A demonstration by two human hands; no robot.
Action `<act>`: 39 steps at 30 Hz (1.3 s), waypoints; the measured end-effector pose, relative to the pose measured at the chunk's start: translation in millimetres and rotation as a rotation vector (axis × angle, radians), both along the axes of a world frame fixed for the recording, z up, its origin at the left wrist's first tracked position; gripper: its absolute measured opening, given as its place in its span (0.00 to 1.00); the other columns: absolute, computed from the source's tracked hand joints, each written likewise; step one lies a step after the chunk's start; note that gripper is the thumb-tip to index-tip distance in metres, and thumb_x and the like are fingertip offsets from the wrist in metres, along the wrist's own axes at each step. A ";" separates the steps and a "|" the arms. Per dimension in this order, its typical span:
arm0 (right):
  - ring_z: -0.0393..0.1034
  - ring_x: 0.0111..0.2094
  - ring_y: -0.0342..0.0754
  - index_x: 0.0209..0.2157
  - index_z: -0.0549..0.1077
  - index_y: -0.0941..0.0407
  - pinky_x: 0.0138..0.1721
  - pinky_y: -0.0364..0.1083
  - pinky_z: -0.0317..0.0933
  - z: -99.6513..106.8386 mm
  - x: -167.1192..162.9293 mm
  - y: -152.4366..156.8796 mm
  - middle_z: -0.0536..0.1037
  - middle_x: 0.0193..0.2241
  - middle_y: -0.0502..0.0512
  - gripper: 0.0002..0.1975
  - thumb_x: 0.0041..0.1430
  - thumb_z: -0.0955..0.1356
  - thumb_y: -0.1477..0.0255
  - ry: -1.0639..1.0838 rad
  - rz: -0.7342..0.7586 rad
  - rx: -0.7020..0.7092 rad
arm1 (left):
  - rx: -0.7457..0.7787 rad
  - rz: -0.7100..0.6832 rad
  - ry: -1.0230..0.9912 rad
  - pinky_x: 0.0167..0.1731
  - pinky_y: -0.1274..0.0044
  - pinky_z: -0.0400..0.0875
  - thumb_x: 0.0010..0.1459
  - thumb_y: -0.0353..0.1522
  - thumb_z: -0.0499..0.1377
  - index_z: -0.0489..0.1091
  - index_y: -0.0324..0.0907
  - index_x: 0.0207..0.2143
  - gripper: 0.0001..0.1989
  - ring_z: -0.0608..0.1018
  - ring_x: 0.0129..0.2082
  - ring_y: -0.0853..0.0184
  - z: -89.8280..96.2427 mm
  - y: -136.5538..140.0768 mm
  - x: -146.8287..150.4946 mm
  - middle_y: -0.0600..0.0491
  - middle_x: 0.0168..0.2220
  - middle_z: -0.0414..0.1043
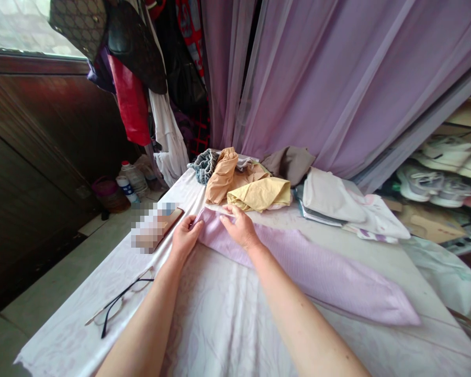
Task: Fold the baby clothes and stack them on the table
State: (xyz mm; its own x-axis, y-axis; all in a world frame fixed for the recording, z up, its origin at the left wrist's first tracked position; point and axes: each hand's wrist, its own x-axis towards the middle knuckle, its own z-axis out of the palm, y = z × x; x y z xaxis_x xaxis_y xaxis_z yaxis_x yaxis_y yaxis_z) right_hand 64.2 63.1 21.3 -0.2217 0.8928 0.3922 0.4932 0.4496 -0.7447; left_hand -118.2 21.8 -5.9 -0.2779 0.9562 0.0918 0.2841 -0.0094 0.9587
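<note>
A pair of lavender pants (pixel 322 262) lies folded lengthwise across the table, its narrow end reaching toward the right front. At the pants' left end, my left hand (pixel 186 235) pinches the corner between thumb and fingers. My right hand (pixel 238 228) grips the upper edge of the same end, a little to the right. Just beyond my hands are a crumpled yellow cloth garment (pixel 261 193) and a tan one (pixel 222 178). Left of my left hand rests a phone (pixel 172 222), partly blurred out.
Eyeglasses (pixel 115 303) lie at the table's left front. Folded clothes (pixel 333 196) are stacked at the back right, near a grey garment (pixel 288 162). A purple curtain (pixel 317 78) hangs behind. Shoes (pixel 427 180) stand on a rack at right; bottles (pixel 127 188) sit on the floor.
</note>
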 end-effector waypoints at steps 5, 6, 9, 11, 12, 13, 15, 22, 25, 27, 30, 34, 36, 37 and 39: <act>0.71 0.50 0.54 0.46 0.75 0.56 0.55 0.52 0.62 -25.2 62.5 -27.0 0.78 0.47 0.63 0.15 0.60 0.62 0.70 -0.300 -0.127 0.108 | -0.032 0.115 0.373 0.32 0.76 0.66 0.55 0.41 0.57 0.70 0.42 0.51 0.23 0.75 0.30 0.66 1.9 -0.7 2.2 0.52 0.35 0.75; 0.70 0.52 0.53 0.48 0.75 0.56 0.56 0.52 0.61 -29.3 73.8 -34.7 0.77 0.49 0.63 0.17 0.61 0.62 0.70 -0.363 -0.139 0.109 | -0.047 0.123 0.410 0.32 0.76 0.65 0.56 0.41 0.57 0.69 0.42 0.53 0.24 0.75 0.29 0.66 3.1 -0.4 3.3 0.52 0.36 0.76; 0.63 0.59 0.55 0.55 0.72 0.53 0.60 0.56 0.55 -35.8 98.3 -56.4 0.71 0.58 0.61 0.20 0.63 0.62 0.66 -0.599 -0.165 0.063 | -0.095 0.133 0.473 0.30 0.77 0.64 0.58 0.39 0.56 0.68 0.44 0.53 0.21 0.75 0.28 0.67 6.6 1.2 4.3 0.53 0.37 0.76; 0.58 0.63 0.56 0.58 0.70 0.51 0.61 0.60 0.51 -35.9 108.7 -65.9 0.67 0.62 0.59 0.22 0.65 0.62 0.63 -0.752 -0.219 -0.009 | -0.121 0.136 0.489 0.30 0.78 0.64 0.58 0.38 0.56 0.68 0.44 0.53 0.21 0.76 0.29 0.67 8.0 2.8 2.6 0.53 0.37 0.76; 0.56 0.64 0.57 0.59 0.69 0.51 0.62 0.60 0.49 -35.2 112.8 -68.6 0.65 0.63 0.59 0.22 0.65 0.61 0.63 -0.810 -0.256 -0.048 | -0.134 0.136 0.491 0.30 0.78 0.64 0.58 0.38 0.56 0.68 0.43 0.53 0.21 0.76 0.30 0.67 8.4 3.6 1.4 0.52 0.37 0.76; 0.55 0.64 0.57 0.60 0.68 0.51 0.62 0.60 0.48 -34.1 116.3 -70.3 0.63 0.64 0.59 0.23 0.66 0.61 0.62 -0.854 -0.291 -0.081 | -0.145 0.135 0.493 0.30 0.78 0.64 0.58 0.38 0.56 0.68 0.43 0.53 0.21 0.77 0.31 0.66 8.7 4.4 0.3 0.52 0.38 0.76; 0.53 0.65 0.56 0.61 0.66 0.51 0.63 0.60 0.47 -31.5 120.8 -71.6 0.62 0.65 0.60 0.24 0.67 0.60 0.62 -0.904 -0.339 -0.121 | -0.162 0.133 0.512 0.31 0.78 0.65 0.59 0.38 0.56 0.68 0.43 0.53 0.20 0.78 0.33 0.65 8.8 5.7 -1.0 0.50 0.39 0.77; 0.50 0.67 0.55 0.64 0.62 0.50 0.64 0.60 0.44 -23.5 103.6 -78.5 0.57 0.67 0.59 0.25 0.68 0.58 0.61 -0.877 -0.274 -0.114 | -0.110 0.123 0.710 0.39 0.72 0.71 0.60 0.36 0.55 0.68 0.41 0.54 0.20 0.79 0.40 0.60 13.0 2.4 2.1 0.46 0.46 0.76; 0.47 0.68 0.54 0.64 0.61 0.50 0.64 0.63 0.40 -23.5 94.0 -82.0 0.55 0.68 0.59 0.26 0.68 0.58 0.59 -0.872 -0.190 -0.162 | -0.018 0.124 0.895 0.47 0.66 0.70 0.60 0.31 0.53 0.71 0.42 0.53 0.19 0.76 0.49 0.55 17.4 -0.5 7.0 0.43 0.55 0.71; 0.46 0.68 0.54 0.65 0.60 0.50 0.64 0.64 0.39 -23.9 91.4 -82.5 0.54 0.68 0.59 0.27 0.68 0.57 0.58 -0.873 -0.172 -0.186 | 0.121 0.000 0.998 0.55 0.63 0.65 0.62 0.30 0.51 0.72 0.43 0.52 0.18 0.71 0.57 0.55 18.0 -1.3 14.1 0.44 0.59 0.68; 0.45 0.68 0.54 0.65 0.59 0.50 0.65 0.63 0.39 -24.9 95.4 -80.7 0.54 0.68 0.59 0.27 0.68 0.57 0.57 -0.875 -0.156 -0.175 | 0.219 -0.327 1.062 0.62 0.62 0.58 0.66 0.35 0.48 0.70 0.42 0.56 0.20 0.66 0.62 0.57 12.5 -2.1 28.6 0.46 0.61 0.68; 0.46 0.68 0.53 0.65 0.59 0.49 0.65 0.61 0.40 -27.7 121.6 -73.4 0.55 0.68 0.58 0.27 0.68 0.57 0.57 -0.893 -0.156 -0.140 | 0.109 -0.411 1.148 0.64 0.57 0.52 0.67 0.43 0.47 0.61 0.40 0.64 0.28 0.61 0.66 0.54 1.6 -5.0 41.1 0.45 0.65 0.61; 0.47 0.68 0.54 0.65 0.60 0.50 0.65 0.61 0.40 -30.0 140.5 -69.4 0.56 0.68 0.58 0.27 0.68 0.57 0.58 -0.910 -0.194 -0.134 | 0.087 -0.399 1.188 0.65 0.57 0.50 0.67 0.45 0.47 0.59 0.38 0.65 0.30 0.59 0.67 0.53 -0.8 -5.9 42.2 0.45 0.66 0.58; 0.48 0.68 0.55 0.65 0.60 0.51 0.66 0.60 0.41 -31.3 149.4 -68.0 0.56 0.68 0.59 0.28 0.68 0.57 0.58 -0.917 -0.213 -0.130 | 0.084 -0.395 1.203 0.65 0.57 0.50 0.67 0.45 0.47 0.58 0.38 0.65 0.31 0.58 0.67 0.52 -1.1 -6.0 41.9 0.45 0.67 0.57; 0.49 0.67 0.55 0.65 0.61 0.53 0.66 0.59 0.42 -34.1 163.8 -66.8 0.57 0.67 0.60 0.28 0.67 0.58 0.59 -0.918 -0.238 -0.112 | 0.085 -0.389 1.219 0.65 0.58 0.50 0.66 0.46 0.47 0.59 0.38 0.65 0.31 0.56 0.68 0.52 -0.8 -5.7 41.1 0.46 0.67 0.56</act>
